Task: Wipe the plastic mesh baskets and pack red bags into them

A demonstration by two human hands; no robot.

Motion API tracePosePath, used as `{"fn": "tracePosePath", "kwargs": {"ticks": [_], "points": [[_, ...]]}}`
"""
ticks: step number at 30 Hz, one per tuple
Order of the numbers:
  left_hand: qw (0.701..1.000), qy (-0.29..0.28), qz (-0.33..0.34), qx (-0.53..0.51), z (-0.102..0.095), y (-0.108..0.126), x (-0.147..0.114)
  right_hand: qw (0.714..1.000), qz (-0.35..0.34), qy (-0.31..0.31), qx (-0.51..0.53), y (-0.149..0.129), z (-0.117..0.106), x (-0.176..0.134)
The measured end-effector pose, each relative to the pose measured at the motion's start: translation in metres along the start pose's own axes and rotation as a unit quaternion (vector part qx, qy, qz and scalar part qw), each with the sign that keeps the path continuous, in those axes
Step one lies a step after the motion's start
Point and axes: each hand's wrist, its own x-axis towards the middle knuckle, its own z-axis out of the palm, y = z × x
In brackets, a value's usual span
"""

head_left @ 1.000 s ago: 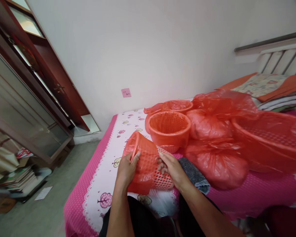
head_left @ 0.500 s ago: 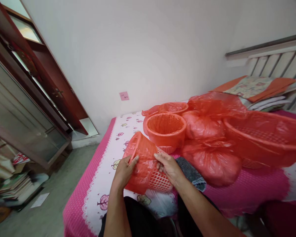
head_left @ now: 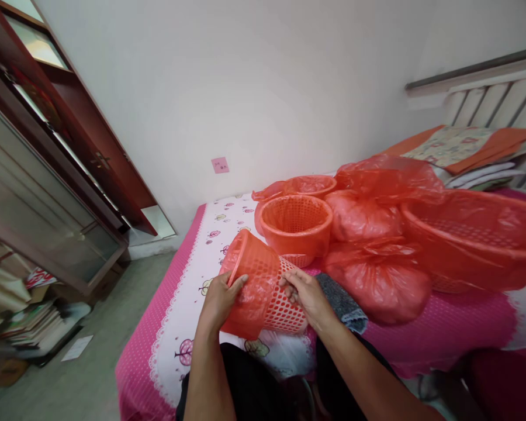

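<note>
The left hand (head_left: 219,297) is gripping a tilted mesh wastebasket (head_left: 287,313) above the bedsheet (head_left: 188,292); the right hand (head_left: 305,293) is bunching its fingers beside the red liner (head_left: 256,272), hold unclear. A pink wall note (head_left: 220,165) is bearing illegible writing.

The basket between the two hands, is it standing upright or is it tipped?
Tipped: the basket is on a slant, its open mouth facing the picture's left, where the left hand grips the rim.
</note>
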Motion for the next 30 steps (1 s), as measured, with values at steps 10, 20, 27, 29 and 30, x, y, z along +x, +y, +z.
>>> {"fn": "tracePosePath", "kwargs": {"ticks": [10,20,27,29,30], "points": [[0.995,0.0,-0.009,-0.102,-0.02,-0.017,-0.004,0.97,-0.169,0.076,-0.157,0.001,-0.023,-0.002],[0.992,-0.017,-0.013,-0.122,-0.033,-0.021,-0.011,0.97,-0.087,0.056,-0.222,0.026,-0.087,0.014],[0.996,-0.055,0.008,-0.076,-0.033,-0.027,-0.01,0.976,-0.087,0.078,-0.184,0.053,-0.069,0.018],[0.996,-0.051,0.013,-0.075,-0.034,-0.029,-0.011,0.974,-0.097,0.092,-0.183,0.058,-0.067,0.02],[0.996,-0.051,0.012,-0.077,-0.034,-0.03,-0.01,0.973,-0.102,0.097,-0.184,0.06,-0.067,0.021]]}}
